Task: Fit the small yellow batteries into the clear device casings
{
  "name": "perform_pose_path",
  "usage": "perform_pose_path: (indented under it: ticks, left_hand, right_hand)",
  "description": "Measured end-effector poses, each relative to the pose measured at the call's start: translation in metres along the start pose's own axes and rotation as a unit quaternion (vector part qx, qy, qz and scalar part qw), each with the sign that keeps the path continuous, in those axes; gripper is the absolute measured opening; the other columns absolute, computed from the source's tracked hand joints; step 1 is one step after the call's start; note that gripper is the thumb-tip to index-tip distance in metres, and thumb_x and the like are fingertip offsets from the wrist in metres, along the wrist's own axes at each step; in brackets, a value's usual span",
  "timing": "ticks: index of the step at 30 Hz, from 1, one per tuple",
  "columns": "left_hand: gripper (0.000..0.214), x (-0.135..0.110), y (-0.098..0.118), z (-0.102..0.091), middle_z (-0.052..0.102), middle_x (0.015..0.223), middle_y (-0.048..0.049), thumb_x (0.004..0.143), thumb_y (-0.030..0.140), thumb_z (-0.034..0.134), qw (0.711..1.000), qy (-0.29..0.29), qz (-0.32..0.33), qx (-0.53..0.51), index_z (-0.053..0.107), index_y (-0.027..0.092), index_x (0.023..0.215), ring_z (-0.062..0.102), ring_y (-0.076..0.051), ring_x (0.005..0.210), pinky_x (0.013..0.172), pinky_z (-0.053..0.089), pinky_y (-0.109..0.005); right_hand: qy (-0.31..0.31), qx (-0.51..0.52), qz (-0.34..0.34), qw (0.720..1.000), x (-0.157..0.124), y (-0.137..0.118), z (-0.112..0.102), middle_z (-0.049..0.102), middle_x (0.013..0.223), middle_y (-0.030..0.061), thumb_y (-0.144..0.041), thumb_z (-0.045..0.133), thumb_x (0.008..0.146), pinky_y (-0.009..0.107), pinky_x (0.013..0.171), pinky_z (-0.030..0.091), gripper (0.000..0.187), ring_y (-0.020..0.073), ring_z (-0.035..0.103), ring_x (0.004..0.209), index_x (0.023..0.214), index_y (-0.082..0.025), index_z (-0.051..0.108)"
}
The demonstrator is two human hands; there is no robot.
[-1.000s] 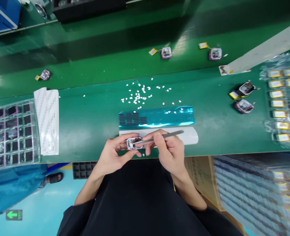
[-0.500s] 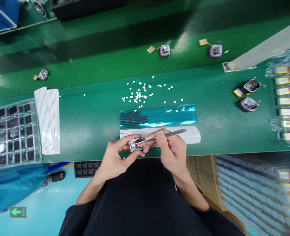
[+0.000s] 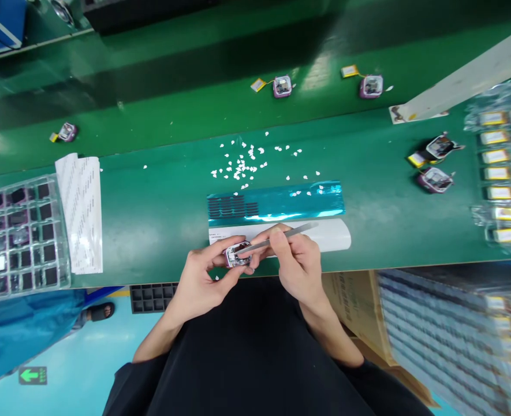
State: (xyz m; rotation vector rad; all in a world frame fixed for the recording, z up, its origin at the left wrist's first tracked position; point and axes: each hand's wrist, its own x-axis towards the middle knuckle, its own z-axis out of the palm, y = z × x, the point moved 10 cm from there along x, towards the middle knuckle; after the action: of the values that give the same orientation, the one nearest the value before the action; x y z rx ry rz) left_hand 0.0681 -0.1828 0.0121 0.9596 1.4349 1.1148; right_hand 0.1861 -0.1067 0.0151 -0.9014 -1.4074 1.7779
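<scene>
Between its thumb and fingers, my left hand (image 3: 205, 277) grips a small purple-and-white device housing (image 3: 232, 255), its open side with electronics facing up. My right hand (image 3: 296, 263) is closed on metal tweezers (image 3: 301, 229), whose tips reach into the housing; right fingertips are near or against the housing's right side. Whether the tips pinch anything is too small to tell. Just beyond the hands lie a white sheet (image 3: 331, 234) with a curled end and a shiny blue film strip (image 3: 281, 202) bearing dark thin pieces. Small white stickers or tabs (image 3: 241, 167) are scattered behind it.
A clear compartment tray (image 3: 25, 231) and white printed sheets (image 3: 86, 214) lie at left. Similar housings with yellow batteries stand on the back ledge (image 3: 282, 86) and at right (image 3: 436, 180). Battery trays (image 3: 498, 173) lie far right, near a white post (image 3: 467, 75).
The whole view has shifted slightly. My right hand and the tweezers have moved a little left, closer to the housing; the left hand keeps its grip.
</scene>
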Motion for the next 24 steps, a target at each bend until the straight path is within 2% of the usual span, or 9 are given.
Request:
perform_pose_path:
  ticks: [10, 24]
  left_hand:
    - [0.038, -0.0008, -0.0003, -0.0001, 0.083, 0.092, -0.0073, 0.089, 0.015, 0.071, 1.000, 0.003, 0.001, 0.017, 0.068, 0.013, 0.127, 0.081, -0.020, 0.082, 0.078, 0.064, -0.025]
    - [0.042, -0.0013, -0.0002, 0.0009, 0.084, 0.092, -0.0054, 0.087, 0.012, 0.072, 1.000, 0.026, 0.003, -0.002, 0.067, 0.013, 0.129, 0.081, -0.017, 0.082, 0.078, 0.064, -0.020]
  right_hand:
    - [0.057, 0.028, -0.031, 0.998, -0.0048, 0.0003, -0.0054, 0.077, 0.070, 0.0029, -0.043, 0.051, 0.106, 0.028, 0.056, 0.064, 0.036, 0.0164, 0.074, 0.058, 0.093, -0.021, 0.076]
    - [0.085, -0.030, -0.058, 0.994, -0.0095, -0.0062, -0.0089, 0.076, 0.066, 0.0022, -0.042, 0.049, 0.107, 0.027, 0.059, 0.064, 0.038, 0.0164, 0.075, 0.059, 0.091, -0.020, 0.075]
